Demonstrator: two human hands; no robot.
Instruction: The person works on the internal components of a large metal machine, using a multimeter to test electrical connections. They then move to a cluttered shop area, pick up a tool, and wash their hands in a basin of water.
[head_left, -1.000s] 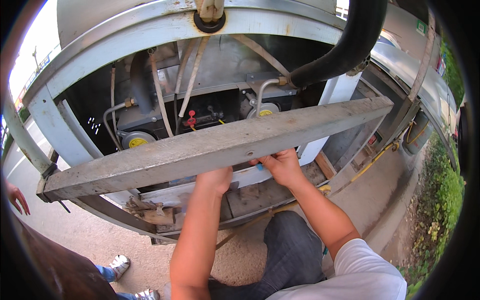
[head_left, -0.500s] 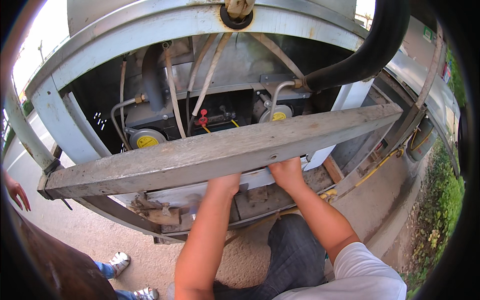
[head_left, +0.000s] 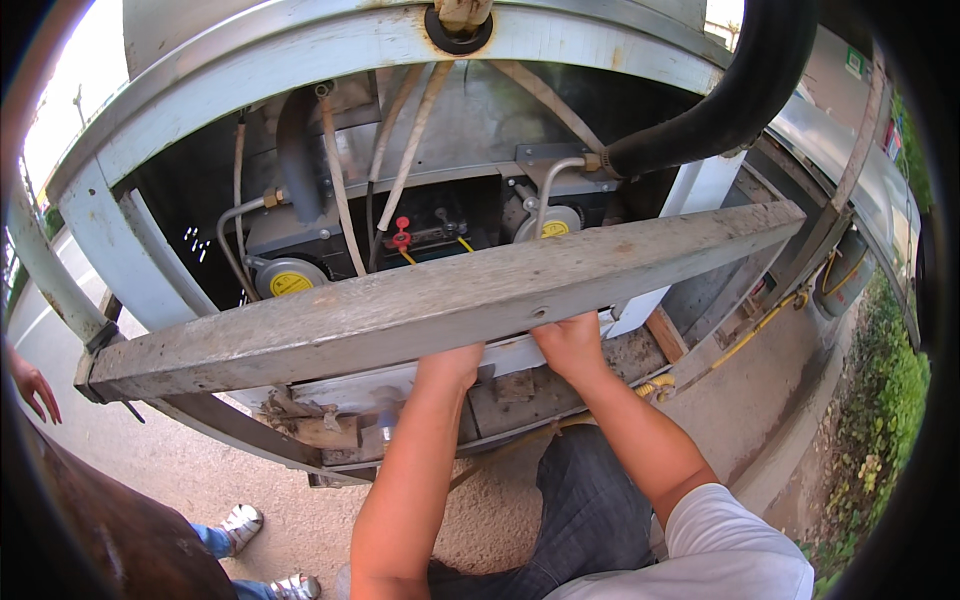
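Note:
Both my forearms reach under a long grey metal bar that slants across the front of an opened metal cabinet. My left hand goes beneath the bar beside a white metal panel; its fingers are hidden. To its right, my right hand is bent at the wrist just below a hole in the bar, and its fingertips are hidden too. Behind the bar sit two round grey regulators with yellow labels, the left regulator and the right regulator. Between them is a red valve handle.
A thick black hose curves in from the upper right. Beige-wrapped pipes hang inside the cabinet. A yellow hose runs along the right side. At the left, another person's hand and shoes show. Green plants line the right edge.
The view has shifted slightly, so the cabinet and its fittings sit a little further left. My right hand has moved slightly left under the bar; the left has hardly moved.

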